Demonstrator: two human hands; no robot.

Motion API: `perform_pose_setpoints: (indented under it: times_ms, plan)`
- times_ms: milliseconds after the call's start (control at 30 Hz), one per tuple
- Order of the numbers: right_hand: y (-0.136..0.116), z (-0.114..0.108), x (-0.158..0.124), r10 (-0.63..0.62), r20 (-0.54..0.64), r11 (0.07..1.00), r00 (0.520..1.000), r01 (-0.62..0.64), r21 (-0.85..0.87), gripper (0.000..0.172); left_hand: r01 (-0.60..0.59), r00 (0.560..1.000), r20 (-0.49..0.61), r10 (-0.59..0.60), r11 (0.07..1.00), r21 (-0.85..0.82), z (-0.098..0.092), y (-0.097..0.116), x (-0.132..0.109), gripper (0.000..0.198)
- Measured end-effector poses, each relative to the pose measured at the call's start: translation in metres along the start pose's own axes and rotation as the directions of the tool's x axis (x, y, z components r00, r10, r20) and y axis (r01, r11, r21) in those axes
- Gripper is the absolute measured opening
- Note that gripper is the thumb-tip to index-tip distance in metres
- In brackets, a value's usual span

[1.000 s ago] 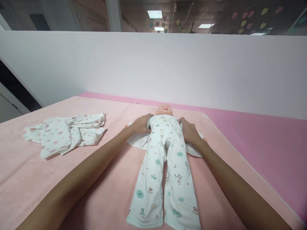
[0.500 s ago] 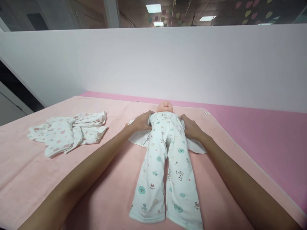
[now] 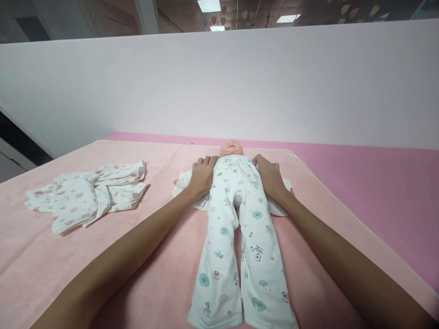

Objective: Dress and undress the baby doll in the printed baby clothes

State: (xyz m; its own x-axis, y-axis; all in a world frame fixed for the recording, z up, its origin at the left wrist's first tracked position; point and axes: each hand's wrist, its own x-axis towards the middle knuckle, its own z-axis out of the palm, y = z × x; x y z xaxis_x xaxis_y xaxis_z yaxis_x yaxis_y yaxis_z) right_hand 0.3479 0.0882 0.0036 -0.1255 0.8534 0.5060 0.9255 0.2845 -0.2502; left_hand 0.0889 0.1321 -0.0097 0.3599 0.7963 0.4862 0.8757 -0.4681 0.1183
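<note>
A baby doll [image 3: 231,147] lies on its back on a pink blanket, its head toward the wall. White printed pants [image 3: 228,214] cover its body up to the chest, the legs stretched toward me. Under them, a white top [image 3: 277,208] spreads out to both sides. My left hand [image 3: 205,172] is closed at the left edge of the waistband, thumb side against the cloth. At the right edge my right hand [image 3: 270,174] grips the waistband with curled fingers.
A folded white garment with pink prints [image 3: 84,194] lies to the left on the pink blanket [image 3: 161,260]. Behind the blanket stands a white wall [image 3: 219,87]. A darker pink surface [image 3: 384,196] shows at the right.
Both hands have shifted at the waistband, and the backs of the fingers show more. The waistband lies a little closer to the doll's chin. The view has tilted slightly.
</note>
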Motion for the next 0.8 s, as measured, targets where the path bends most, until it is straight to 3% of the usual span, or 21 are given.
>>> perform_pose_setpoints:
  times_ms: [167, 333, 567, 800]
  plan:
    - [-0.002, 0.011, -0.006, -0.03, -0.123, 0.978, 0.992, 0.004, -0.209, 0.006, -0.018, 0.997, -0.071, 0.021, 0.999, 0.043, 0.007, 0.006, -0.003, 0.046]
    - [-0.002, 0.018, -0.011, -0.064, -0.151, 0.952, 0.986, 0.015, -0.305, 0.013, -0.007, 0.998, -0.066, 0.009, 0.999, 0.038, 0.01, 0.005, -0.001, 0.041]
    - [0.0, 0.022, -0.013, -0.074, -0.173, 0.953, 0.982, 0.018, -0.304, 0.018, 0.007, 0.996, -0.087, -0.004, 0.999, 0.034, 0.016, 0.002, 0.001, 0.04]
    - [-0.001, 0.018, -0.015, -0.07, -0.096, 0.967, 0.993, 0.044, -0.25, 0.023, -0.039, 0.999, -0.031, 0.038, 0.998, -0.042, 0.018, -0.002, 0.001, 0.042]
